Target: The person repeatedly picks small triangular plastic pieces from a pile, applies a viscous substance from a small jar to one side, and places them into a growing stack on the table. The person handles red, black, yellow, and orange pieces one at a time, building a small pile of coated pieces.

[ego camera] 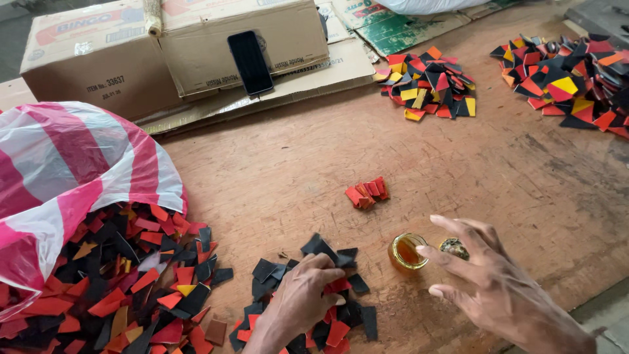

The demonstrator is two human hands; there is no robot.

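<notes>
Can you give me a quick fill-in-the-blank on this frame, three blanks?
1. The left hand rests on a pile of black and ____ scraps.
2. The right hand hovers beside a small ____ jar.
3. A black ____ leans against the cardboard box.

Missing words: red; glass; phone

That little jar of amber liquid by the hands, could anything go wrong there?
Possibly. The jar stands open, with the right hand spread just beside it; a knock might tip it onto the table. The left hand rummages in the black and red pieces close by, so a spill could soak them.
</notes>
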